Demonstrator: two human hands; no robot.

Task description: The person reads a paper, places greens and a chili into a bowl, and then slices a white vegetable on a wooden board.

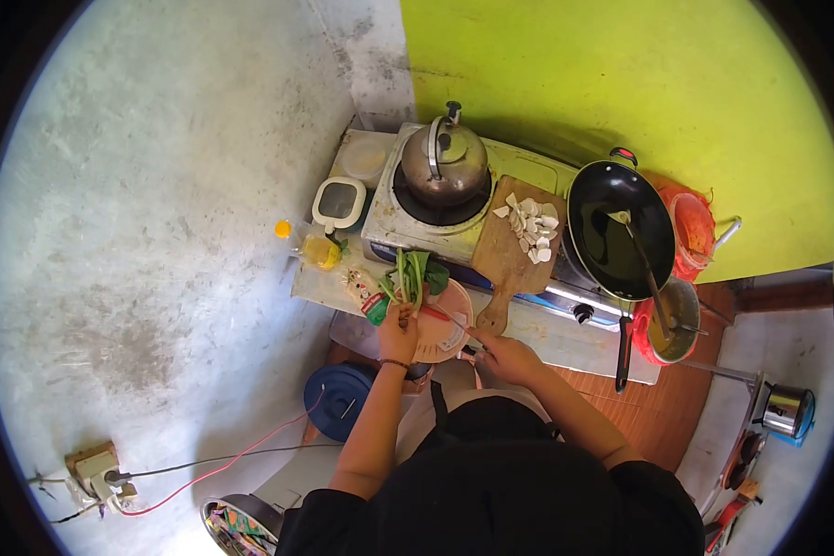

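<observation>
My left hand point(398, 335) is closed around the stalks of a bunch of leafy greens point(419, 275), whose leaves point away from me. Beneath it lies a round pink plate point(442, 347). My right hand point(512, 360) grips a knife point(456, 322), its blade pointing left over the plate towards the greens; the fingers partly hide the handle. A small reddish strip shows by the blade, too small to name. Just beyond the plate rests a wooden cutting board point(498, 243) bearing sliced white pieces point(533, 225), set partly on the stove.
A kettle point(447, 167) stands on the stove's point(380, 215) left burner. On the right sits a wok point(612, 218) with a spatula, its handle point(624, 357) jutting towards me. An oil bottle point(320, 250) and lidded container point(339, 204) stand left. A pot point(681, 301) is at right.
</observation>
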